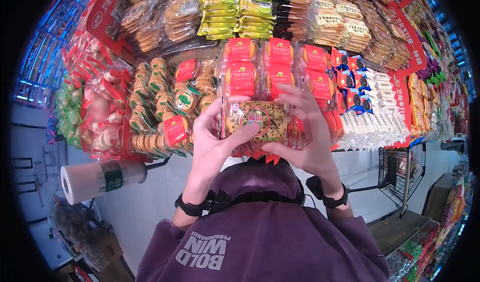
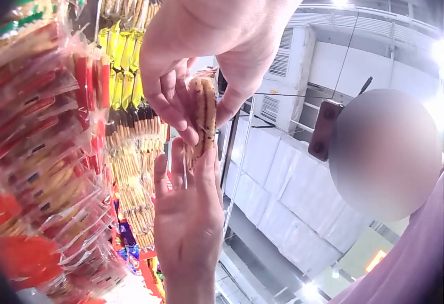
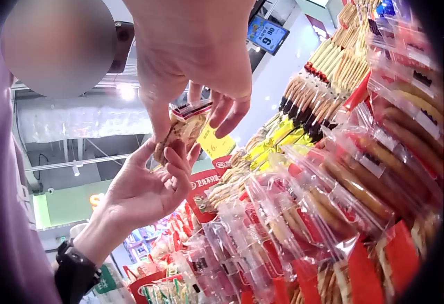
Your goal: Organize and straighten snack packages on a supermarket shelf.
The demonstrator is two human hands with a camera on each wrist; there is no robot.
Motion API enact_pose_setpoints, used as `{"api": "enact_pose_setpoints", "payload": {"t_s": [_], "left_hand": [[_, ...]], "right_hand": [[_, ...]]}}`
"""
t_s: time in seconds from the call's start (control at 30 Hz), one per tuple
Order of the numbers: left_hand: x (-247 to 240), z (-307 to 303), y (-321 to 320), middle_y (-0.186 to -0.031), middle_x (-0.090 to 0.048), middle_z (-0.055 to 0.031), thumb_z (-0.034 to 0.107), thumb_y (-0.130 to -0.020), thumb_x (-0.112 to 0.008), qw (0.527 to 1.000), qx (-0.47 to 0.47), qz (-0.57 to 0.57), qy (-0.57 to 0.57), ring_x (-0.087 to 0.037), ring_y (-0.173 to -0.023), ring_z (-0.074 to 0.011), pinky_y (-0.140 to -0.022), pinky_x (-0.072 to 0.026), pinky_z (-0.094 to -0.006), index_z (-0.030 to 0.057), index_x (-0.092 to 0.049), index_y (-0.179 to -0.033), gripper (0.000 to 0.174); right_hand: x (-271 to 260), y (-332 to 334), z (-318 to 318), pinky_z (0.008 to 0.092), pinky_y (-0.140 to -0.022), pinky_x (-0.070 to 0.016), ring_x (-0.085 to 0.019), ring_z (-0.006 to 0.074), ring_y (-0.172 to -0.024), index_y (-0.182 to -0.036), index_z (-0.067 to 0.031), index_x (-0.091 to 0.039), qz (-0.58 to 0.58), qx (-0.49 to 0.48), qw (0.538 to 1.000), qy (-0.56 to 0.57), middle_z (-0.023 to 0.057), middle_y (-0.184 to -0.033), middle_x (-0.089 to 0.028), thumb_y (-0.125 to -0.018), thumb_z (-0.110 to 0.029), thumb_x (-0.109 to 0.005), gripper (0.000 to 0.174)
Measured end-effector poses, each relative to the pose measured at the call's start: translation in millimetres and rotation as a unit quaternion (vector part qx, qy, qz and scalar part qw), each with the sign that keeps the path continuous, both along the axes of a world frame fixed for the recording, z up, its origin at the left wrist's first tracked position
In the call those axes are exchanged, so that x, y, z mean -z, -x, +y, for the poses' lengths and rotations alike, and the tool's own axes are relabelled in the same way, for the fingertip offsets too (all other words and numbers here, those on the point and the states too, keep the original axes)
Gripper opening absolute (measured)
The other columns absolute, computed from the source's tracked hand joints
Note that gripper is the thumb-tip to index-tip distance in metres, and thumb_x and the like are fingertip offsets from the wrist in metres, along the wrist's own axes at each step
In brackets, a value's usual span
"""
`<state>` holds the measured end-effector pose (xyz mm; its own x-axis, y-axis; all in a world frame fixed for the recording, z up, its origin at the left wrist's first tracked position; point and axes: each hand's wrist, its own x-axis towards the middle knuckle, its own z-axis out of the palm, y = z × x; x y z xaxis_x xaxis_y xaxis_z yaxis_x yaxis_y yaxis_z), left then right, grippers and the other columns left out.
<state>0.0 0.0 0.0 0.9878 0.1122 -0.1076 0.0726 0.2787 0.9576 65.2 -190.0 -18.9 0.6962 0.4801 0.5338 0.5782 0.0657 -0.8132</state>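
A clear-wrapped pack of round, seeded biscuits with a red-ringed round label is held up over the snack display. My left hand grips it from the left, thumb lying across the label and fingers behind. In the left wrist view the pack is seen edge-on, pinched between that thumb and fingers. My right hand spreads round the other end, thumb by the lower edge and blurred fingers by the upper one. Seen from the right wrist, the right hand's fingers stand apart beside the pack.
Red-labelled packs are stacked just beyond the hands. Green-tied biscuit bags lie left, white-wrapped sticks right, and yellow packets farther back. A roll of plastic bags sticks out at the front left.
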Motion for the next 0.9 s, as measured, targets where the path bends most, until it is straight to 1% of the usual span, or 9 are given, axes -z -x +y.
{"api": "enact_pose_setpoints", "payload": {"t_s": [0.07,0.17,0.27,0.37,0.47,0.57,0.67,0.77,0.9], "left_hand": [[1.0,1.0,1.0,-0.112,-0.065,-0.0121,-0.001,-0.078,-0.075,1.0,0.006,0.008,0.009,-0.062,-0.104,-0.0134,-0.089,-0.0504,-0.0288,-0.0017,-0.054,-0.124,0.051],[-1.0,0.7,1.1,-0.114,-0.065,-0.0119,-0.001,-0.076,-0.076,0.998,0.028,-0.057,-0.012,-0.062,-0.106,-0.0147,-0.092,-0.0497,-0.03,-0.0034,-0.053,-0.125,0.054],[-3.5,-3.8,1.9,-0.116,-0.064,-0.0122,-0.002,-0.075,-0.078,0.993,0.026,-0.105,0.049,-0.061,-0.107,-0.0159,-0.096,-0.0484,-0.0311,-0.0053,-0.051,-0.127,0.059],[0.6,-4.9,1.9,-0.118,-0.063,-0.0128,-0.002,-0.073,-0.079,0.989,0.016,-0.126,0.074,-0.061,-0.108,-0.0166,-0.097,-0.0481,-0.0315,-0.007,-0.05,-0.128,0.062],[4.1,-3.2,4.6,-0.117,-0.064,-0.0126,-0.003,-0.072,-0.08,0.988,0.011,-0.142,0.051,-0.062,-0.107,-0.0159,-0.095,-0.0494,-0.031,-0.0072,-0.05,-0.128,0.064],[8.5,-1.5,7.4,-0.114,-0.065,-0.0114,-0.003,-0.071,-0.081,0.991,0.003,-0.129,0.034,-0.063,-0.104,-0.0146,-0.092,-0.0509,-0.0299,-0.0073,-0.051,-0.127,0.064],[6.3,-4.9,8.4,-0.111,-0.066,-0.01,-0.004,-0.072,-0.08,0.992,-0.014,-0.111,0.054,-0.064,-0.1,-0.0131,-0.089,-0.0516,-0.0288,-0.0069,-0.052,-0.126,0.061],[8.9,-5.9,8.4,-0.11,-0.067,-0.0094,-0.005,-0.073,-0.079,0.991,-0.034,-0.12,0.045,-0.064,-0.098,-0.0131,-0.089,-0.0517,-0.0286,-0.0063,-0.053,-0.123,0.056],[6.1,-11.9,9.2,-0.11,-0.065,-0.0086,-0.007,-0.074,-0.076,0.988,-0.07,-0.097,0.097,-0.064,-0.098,-0.0137,-0.09,-0.0519,-0.029,-0.006,-0.053,-0.122,0.053]], "right_hand": [[-2.0,-2.9,-3.7,0.0364,-0.092,-0.0501,-0.052,0.0284,-0.122,-0.124,-0.0068,-0.053,-0.007,-0.026,0.999,0.03,0.0158,-0.133,-0.052,-0.066,-0.009,-0.087,0.068],[0.9,-3.2,-3.2,0.0345,-0.093,-0.0488,-0.055,0.0244,-0.118,-0.121,-0.0049,-0.056,0.018,-0.03,0.999,-0.009,0.0146,-0.127,-0.055,-0.065,-0.006,-0.087,0.064],[5.2,-0.7,0.4,0.034,-0.094,-0.0473,-0.055,0.0223,-0.116,-0.123,-0.0042,-0.053,0.073,-0.043,0.994,-0.071,0.013,-0.125,-0.054,-0.066,-0.002,-0.086,0.066],[8.2,2.9,6.8,0.0334,-0.096,-0.0461,-0.055,0.0206,-0.115,-0.123,-0.004,-0.051,0.099,-0.063,0.983,-0.138,0.0117,-0.125,-0.053,-0.067,0.001,-0.084,0.066],[5.5,8.2,5.9,0.0333,-0.095,-0.0468,-0.055,0.0202,-0.115,-0.122,-0.0041,-0.048,0.162,-0.065,0.976,-0.133,0.0125,-0.126,-0.051,-0.068,0.003,-0.083,0.065],[3.7,9.8,5.9,0.0329,-0.096,-0.047,-0.055,0.0197,-0.114,-0.12,-0.0045,-0.047,0.165,-0.061,0.976,-0.128,0.0123,-0.127,-0.051,-0.068,0.003,-0.083,0.064],[5.0,10.9,7.9,0.0342,-0.096,-0.0471,-0.056,0.0216,-0.113,-0.121,-0.0045,-0.048,0.17,-0.055,0.974,-0.137,0.0129,-0.124,-0.053,-0.067,0.003,-0.083,0.065],[-4.1,6.4,6.9,0.0349,-0.093,-0.0482,-0.058,0.0238,-0.111,-0.117,-0.0038,-0.055,0.05,-0.016,0.998,-0.044,0.0134,-0.122,-0.056,-0.065,0.0,-0.084,0.06],[-8.7,4.8,7.0,0.0349,-0.087,-0.0497,-0.06,0.0245,-0.106,-0.107,-0.0038,-0.064,-0.074,0.053,0.996,0.024,0.0118,-0.114,-0.063,-0.064,-0.004,-0.086,0.048]]}}
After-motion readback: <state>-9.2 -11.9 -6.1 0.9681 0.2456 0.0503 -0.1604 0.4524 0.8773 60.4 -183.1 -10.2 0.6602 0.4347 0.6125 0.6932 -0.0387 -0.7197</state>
